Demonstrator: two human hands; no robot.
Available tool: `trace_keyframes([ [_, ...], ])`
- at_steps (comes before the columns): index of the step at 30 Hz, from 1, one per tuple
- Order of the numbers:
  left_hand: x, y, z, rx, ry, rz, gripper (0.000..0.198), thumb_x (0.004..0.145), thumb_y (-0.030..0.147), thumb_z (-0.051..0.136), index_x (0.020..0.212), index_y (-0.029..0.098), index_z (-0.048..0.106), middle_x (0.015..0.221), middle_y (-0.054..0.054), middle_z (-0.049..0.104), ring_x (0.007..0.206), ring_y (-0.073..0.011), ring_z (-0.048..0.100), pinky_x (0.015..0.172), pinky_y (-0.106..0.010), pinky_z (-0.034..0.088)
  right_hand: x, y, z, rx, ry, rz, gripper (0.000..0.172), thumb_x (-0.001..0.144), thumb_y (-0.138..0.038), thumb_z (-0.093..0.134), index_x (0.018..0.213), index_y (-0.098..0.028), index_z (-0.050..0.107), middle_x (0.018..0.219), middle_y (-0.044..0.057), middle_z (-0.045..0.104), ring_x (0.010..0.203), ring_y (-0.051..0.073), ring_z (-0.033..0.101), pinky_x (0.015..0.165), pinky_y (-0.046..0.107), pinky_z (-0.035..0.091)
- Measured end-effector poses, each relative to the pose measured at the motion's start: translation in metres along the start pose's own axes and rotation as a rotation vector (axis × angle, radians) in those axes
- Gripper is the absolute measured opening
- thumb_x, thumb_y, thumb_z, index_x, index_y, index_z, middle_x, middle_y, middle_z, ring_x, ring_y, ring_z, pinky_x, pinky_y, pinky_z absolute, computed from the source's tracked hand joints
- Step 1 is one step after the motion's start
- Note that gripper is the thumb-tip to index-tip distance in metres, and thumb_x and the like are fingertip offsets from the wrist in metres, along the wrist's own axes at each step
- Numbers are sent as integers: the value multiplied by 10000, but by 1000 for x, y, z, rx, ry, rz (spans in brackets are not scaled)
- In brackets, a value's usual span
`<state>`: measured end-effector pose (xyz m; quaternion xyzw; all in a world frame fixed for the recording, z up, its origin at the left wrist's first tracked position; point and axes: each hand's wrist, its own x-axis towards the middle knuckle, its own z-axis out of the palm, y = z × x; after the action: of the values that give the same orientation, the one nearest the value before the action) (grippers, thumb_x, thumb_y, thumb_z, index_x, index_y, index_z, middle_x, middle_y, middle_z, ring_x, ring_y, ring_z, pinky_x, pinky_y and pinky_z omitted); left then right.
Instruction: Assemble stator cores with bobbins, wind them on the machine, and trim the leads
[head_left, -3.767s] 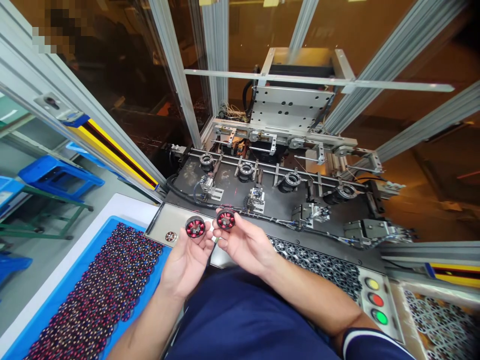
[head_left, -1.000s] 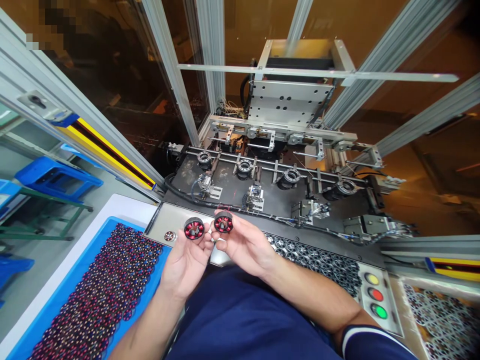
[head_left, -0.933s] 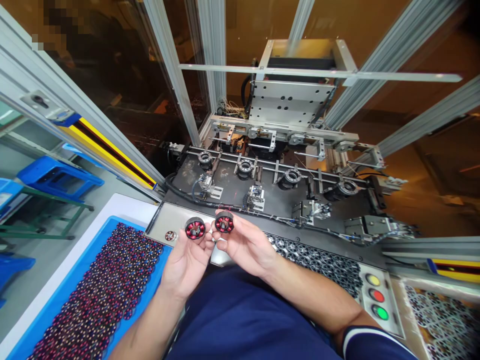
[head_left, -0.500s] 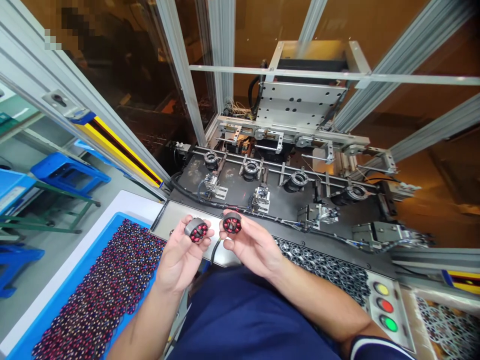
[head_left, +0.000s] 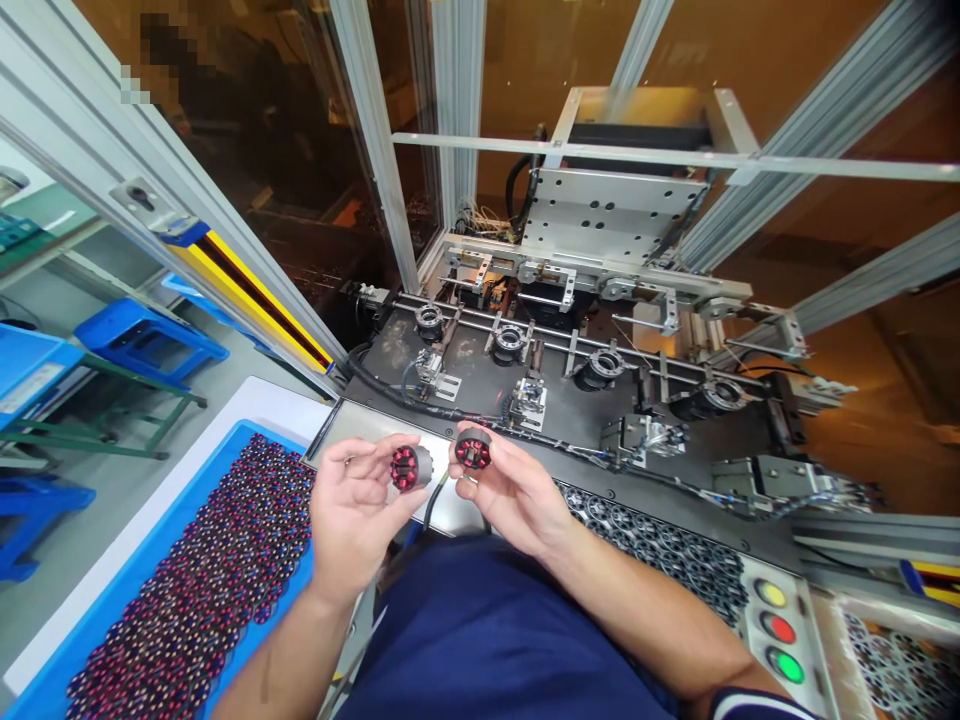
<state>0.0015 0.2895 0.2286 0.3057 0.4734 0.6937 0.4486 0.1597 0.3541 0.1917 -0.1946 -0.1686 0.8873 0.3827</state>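
Between the thumb and fingers of my left hand (head_left: 356,510) is a small round motor (head_left: 412,468), a dark grey ring with red windings showing on its left-facing side. My right hand (head_left: 517,490) pinches a second motor (head_left: 473,449) of the same kind, its red-wound face toward me. The two motors are apart, side by side above the machine's pale front plate (head_left: 375,432). Left of my left hand lies a blue tray (head_left: 238,440) filled with rows of similar red-wound parts (head_left: 202,560).
Round black fixtures (head_left: 600,366) stand in a row on the dark machine bed (head_left: 480,375). Grey rings (head_left: 652,545) lie right of my right hand. Yellow, red and green buttons (head_left: 784,628) sit front right. A yellow light curtain (head_left: 247,300) borders the left side. Blue stools (head_left: 142,335) stand beyond.
My left hand has turned its motor, so the wound face now points left instead of toward the right. The right hand keeps its hold. The whole view has shifted slightly.
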Motion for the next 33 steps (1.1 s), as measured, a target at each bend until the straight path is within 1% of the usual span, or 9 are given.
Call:
trace_keyframes([
  [3,-7,-1,1,64,59,110,660,530,-170,793,971,246,531,1078,-52,768,1055,-199,709,966,-303,523,3,3,-9,-46,38,-26,358,795,-297,775,1114,-166,677,928,60,690,801,156,648,656,253,478],
  [9,-7,-8,-6,110,97,146,693,459,-161,833,961,227,553,1062,-64,775,1079,-232,714,1017,-371,533,8,11,-25,-105,106,-38,353,783,-304,794,1095,-177,688,932,53,706,784,150,664,656,243,502],
  [15,1,-19,-14,396,-99,556,640,617,-122,769,1121,197,536,1144,-81,750,1061,-206,725,923,-345,604,7,15,-29,-100,110,-19,390,762,-317,819,1100,-174,689,918,45,695,785,151,661,641,236,493],
  [20,2,-21,-15,457,-111,578,608,684,-73,756,1159,214,507,1177,-95,727,1099,-212,708,934,-353,600,8,16,-29,-119,105,-27,430,749,-336,828,1121,-181,677,943,43,675,799,156,653,653,243,485],
  [23,0,-28,-20,550,-43,541,504,747,38,756,1148,224,514,1131,-95,737,1072,-220,718,906,-347,605,9,23,-35,-199,114,-67,445,766,-375,806,1142,-195,649,965,35,649,793,144,637,631,230,465],
  [25,5,-44,-34,681,29,514,423,785,160,751,1142,225,533,1095,-94,743,1022,-223,730,893,-349,602,16,33,-48,-370,108,-100,426,810,-404,751,1155,-193,616,947,42,642,804,155,628,634,239,462],
  [28,31,-85,-67,885,106,477,395,806,352,718,1145,223,562,1113,-104,733,1036,-263,717,900,-400,587,38,51,-82,-889,94,-230,386,811,-292,702,1164,-196,581,1036,76,653,951,206,627,761,291,497],
  [31,57,-127,-100,1098,131,462,444,819,434,634,1185,201,539,1082,-105,729,1030,-280,706,912,-436,565,61,70,-118,-1476,30,-352,508,761,-158,646,1253,-222,538,1144,86,659,973,218,636,858,322,511],
  [33,66,-149,-116,1151,152,461,407,810,399,590,1152,180,560,1023,-117,733,994,-306,706,910,-479,543,73,83,-137,-1698,-55,-417,607,684,-97,642,1268,-223,535,1198,94,654,1067,246,623,947,333,496],
])
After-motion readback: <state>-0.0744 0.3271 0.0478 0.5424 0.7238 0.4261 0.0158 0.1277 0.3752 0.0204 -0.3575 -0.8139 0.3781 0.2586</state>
